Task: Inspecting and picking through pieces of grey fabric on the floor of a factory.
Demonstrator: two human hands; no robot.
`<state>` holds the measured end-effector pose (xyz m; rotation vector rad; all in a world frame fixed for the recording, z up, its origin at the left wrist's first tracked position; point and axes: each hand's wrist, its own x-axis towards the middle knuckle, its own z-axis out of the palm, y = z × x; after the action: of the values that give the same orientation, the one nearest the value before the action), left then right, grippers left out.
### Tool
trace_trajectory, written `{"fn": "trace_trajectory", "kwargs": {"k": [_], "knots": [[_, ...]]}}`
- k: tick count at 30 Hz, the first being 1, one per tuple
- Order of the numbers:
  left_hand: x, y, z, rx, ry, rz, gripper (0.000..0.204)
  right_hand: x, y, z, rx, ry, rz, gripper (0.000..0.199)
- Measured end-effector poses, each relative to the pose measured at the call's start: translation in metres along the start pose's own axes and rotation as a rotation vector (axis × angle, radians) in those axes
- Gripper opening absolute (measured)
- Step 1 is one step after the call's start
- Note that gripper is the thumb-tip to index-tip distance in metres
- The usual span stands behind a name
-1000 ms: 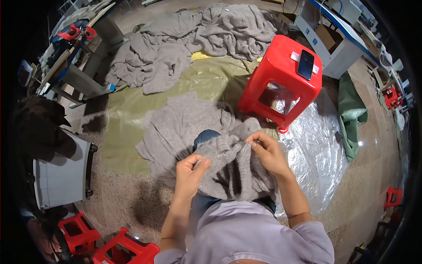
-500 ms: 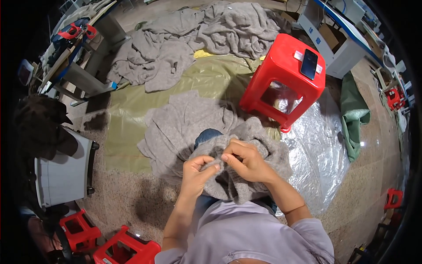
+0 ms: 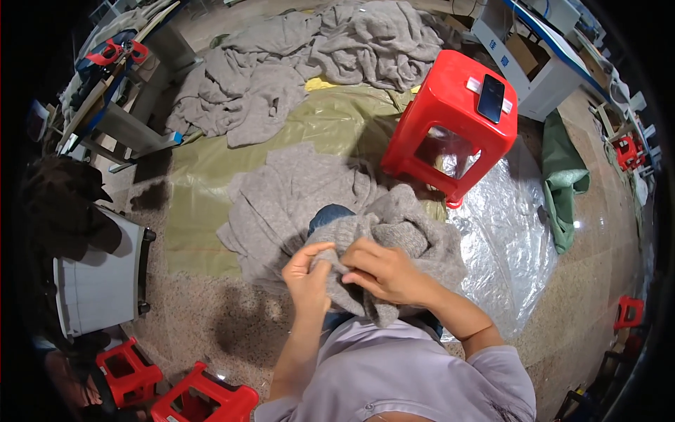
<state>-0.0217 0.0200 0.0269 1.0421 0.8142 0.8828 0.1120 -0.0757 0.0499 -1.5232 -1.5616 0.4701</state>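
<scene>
Across my lap lies a grey-brown knitted garment (image 3: 401, 243), bunched and folded. My left hand (image 3: 309, 278) pinches a fold of it between thumb and fingers. Close beside it, my right hand (image 3: 383, 271) grips the same knit with curled fingers, its fingertips almost meeting the left hand's. Whatever lies inside the pinched fold is hidden. In front of my knees, a fanned pile of similar grey knit pieces (image 3: 281, 190) rests on an olive plastic sheet (image 3: 200, 211).
A tall red stool (image 3: 450, 91) with a phone (image 3: 491, 98) on top stands ahead to the right, beside clear plastic sheeting (image 3: 506, 232). More grey knits (image 3: 380, 46) are heaped at the back. Low red stools (image 3: 204, 401) and a grey-white chair (image 3: 98, 274) are on the left.
Both hands have shifted slightly, the right one lower and turned inward. The knit between them is folded differently, with a ribbed section now showing above the fingers.
</scene>
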Motion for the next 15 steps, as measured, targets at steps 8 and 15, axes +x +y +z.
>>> {"fn": "trace_trajectory", "kwargs": {"k": [8, 15], "knots": [[0.007, 0.019, -0.045, -0.267, -0.349, -0.422, 0.011, -0.046, 0.028, -0.067, 0.192, 0.117, 0.540, 0.025], [0.001, 0.019, -0.030, -0.335, -0.255, -0.394, 0.013, -0.066, 0.018, -0.083, 0.251, 0.442, 0.545, 0.033]]}}
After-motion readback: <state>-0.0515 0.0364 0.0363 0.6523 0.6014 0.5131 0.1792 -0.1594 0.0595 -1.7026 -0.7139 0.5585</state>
